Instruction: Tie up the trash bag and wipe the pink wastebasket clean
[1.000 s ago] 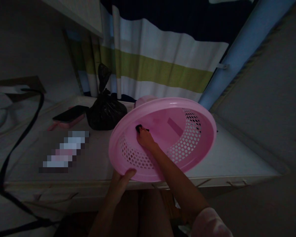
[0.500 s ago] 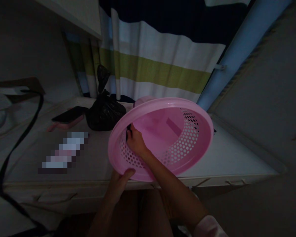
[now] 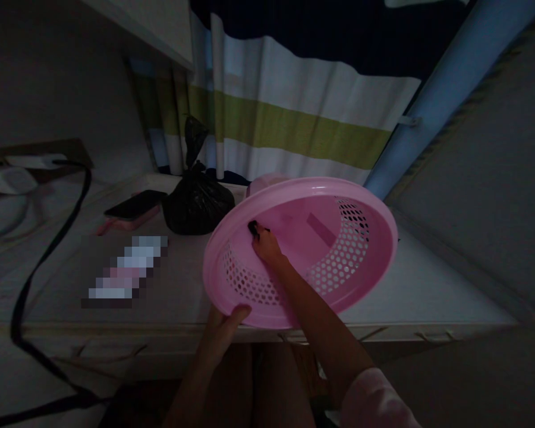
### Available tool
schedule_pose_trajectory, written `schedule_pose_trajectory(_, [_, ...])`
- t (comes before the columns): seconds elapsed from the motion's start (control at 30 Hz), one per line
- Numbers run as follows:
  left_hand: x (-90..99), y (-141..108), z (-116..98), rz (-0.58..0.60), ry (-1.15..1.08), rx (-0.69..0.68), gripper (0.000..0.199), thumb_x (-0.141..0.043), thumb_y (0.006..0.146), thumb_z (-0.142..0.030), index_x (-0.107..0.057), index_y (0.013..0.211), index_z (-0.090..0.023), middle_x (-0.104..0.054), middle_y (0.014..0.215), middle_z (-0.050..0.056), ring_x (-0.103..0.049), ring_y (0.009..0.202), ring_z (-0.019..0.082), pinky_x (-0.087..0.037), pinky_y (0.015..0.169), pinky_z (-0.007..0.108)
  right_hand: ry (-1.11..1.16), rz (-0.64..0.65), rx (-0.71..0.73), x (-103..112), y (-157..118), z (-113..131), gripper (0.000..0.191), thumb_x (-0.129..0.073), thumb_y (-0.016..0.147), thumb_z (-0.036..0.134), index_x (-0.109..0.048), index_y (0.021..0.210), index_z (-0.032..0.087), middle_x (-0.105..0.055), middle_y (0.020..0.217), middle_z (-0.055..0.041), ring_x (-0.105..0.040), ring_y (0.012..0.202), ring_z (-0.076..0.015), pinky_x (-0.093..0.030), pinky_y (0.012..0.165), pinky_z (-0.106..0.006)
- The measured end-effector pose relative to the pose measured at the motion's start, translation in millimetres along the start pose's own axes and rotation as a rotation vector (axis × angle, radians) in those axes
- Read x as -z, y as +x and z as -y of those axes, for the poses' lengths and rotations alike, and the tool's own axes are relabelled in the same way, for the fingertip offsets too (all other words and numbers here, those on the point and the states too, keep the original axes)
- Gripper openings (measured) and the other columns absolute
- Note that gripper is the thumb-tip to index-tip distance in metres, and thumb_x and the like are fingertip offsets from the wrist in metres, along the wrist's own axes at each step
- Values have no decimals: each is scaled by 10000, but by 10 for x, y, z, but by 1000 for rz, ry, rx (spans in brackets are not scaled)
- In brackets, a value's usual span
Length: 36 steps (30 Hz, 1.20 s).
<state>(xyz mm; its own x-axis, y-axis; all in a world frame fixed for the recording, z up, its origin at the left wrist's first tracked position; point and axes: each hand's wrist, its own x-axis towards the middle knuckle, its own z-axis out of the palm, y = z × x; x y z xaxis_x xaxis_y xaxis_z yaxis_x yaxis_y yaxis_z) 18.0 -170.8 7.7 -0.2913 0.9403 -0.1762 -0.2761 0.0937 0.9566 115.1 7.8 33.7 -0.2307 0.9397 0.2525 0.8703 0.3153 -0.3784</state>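
Note:
A round pink plastic basket (image 3: 294,217) with a perforated side is tilted on the white counter, its mouth facing me. Its near left rim is held by my left hand (image 3: 232,321), thumb over the edge and fingers underneath, out of sight. Reaching inside, my right hand (image 3: 267,245) is closed on a small dark object (image 3: 252,227) against the inner wall at the left. What kind of object it is cannot be made out in the dim light.
Left of the basket stands a tied black plastic bag (image 3: 198,205). A dark phone-like device on a pink case (image 3: 134,209) and a blurred-out screen (image 3: 125,267) lie farther left. A black cable (image 3: 49,249) hangs over the counter (image 3: 428,285). Behind is a striped curtain (image 3: 294,125).
My right hand has moved up and slightly right along the basket's inner wall with the dark object. My left hand keeps its hold on the rim. The whole view has shifted slightly.

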Motion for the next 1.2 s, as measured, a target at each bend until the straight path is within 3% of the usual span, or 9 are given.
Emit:
schedule_pose_trajectory(0.17, [-31, -42, -94, -6, 13, -43, 455, -650, 549, -237, -600, 997, -181, -629, 1069, 80, -550, 1039, 249, -369, 955, 363, -76, 52, -15, 110, -190, 0, 339, -356, 849, 153, -536, 1113, 40, -538, 1186, -224, -529, 1093, -259, -403, 928, -381])
schedule_pose_trajectory(0.3, [-38, -55, -123, 18, -6, -78, 449, -645, 551, -225, -596, 996, -197, -627, 1082, 70, -541, 1054, 250, -357, 968, 371, -87, 115, 35, 171, -303, 106, 356, -351, 845, 127, -494, 1160, 40, -514, 1218, -228, -504, 1127, -257, -398, 939, -392])
schedule_pose_trajectory(0.4, [-30, -39, -88, 25, 18, -75, 444, -639, 568, -237, -586, 1005, -186, -628, 1070, 81, -539, 1046, 259, -352, 968, 394, -65, 161, 103, 200, -370, 211, 470, -363, 819, 106, -368, 1280, 11, -428, 1305, -236, -421, 1214, -253, -373, 979, -388])
schedule_pose_trajectory(0.5, [-28, -24, -57, 15, 15, -66, 482, -638, 569, -236, -566, 1042, -180, -610, 1106, 84, -529, 1059, 258, -355, 963, 399, 30, 200, 180, 215, -420, 332, 654, -383, 750, 62, -162, 1350, -72, -210, 1409, -271, -211, 1325, -266, -277, 1054, -408])
schedule_pose_trajectory(0.67, [-34, -12, -48, 42, -6, -63, 485, -637, 568, -235, -569, 1046, -193, -621, 1091, 63, -535, 1059, 248, -349, 971, 392, 259, 132, 286, 204, -418, 446, 788, -346, 681, 10, 21, 1377, -32, -69, 1459, -213, -65, 1356, -211, -175, 1099, -427])
schedule_pose_trajectory(0.77, [-25, -2, -29, 27, 5, -61, 494, -639, 575, -248, -563, 1060, -187, -612, 1103, 74, -522, 1073, 255, -340, 978, 399, 221, 101, 298, 168, -368, 416, 768, -353, 682, 3, -15, 1367, -70, -55, 1456, -227, -60, 1357, -204, -175, 1108, -375])
schedule_pose_trajectory(0.97, [-22, -50, -51, -33, 130, -98, 480, -630, 599, -271, -564, 1066, -185, -612, 1086, 80, -502, 1101, 257, -323, 989, 396, -151, 174, 152, 80, -258, 168, 541, -331, 819, 99, -267, 1341, -28, -271, 1410, -210, -220, 1327, -219, -238, 1071, -376])
schedule_pose_trajectory(1.2, [-36, -89, -91, -1, 155, -143, 416, -596, 609, -285, -593, 1010, -176, -640, 1025, 73, -532, 1064, 253, -353, 969, 390, -293, 135, -116, 134, -209, -218, 517, -300, 893, 275, -362, 1292, -50, -304, 1376, -260, -244, 1300, -329, -211, 1032, -484])
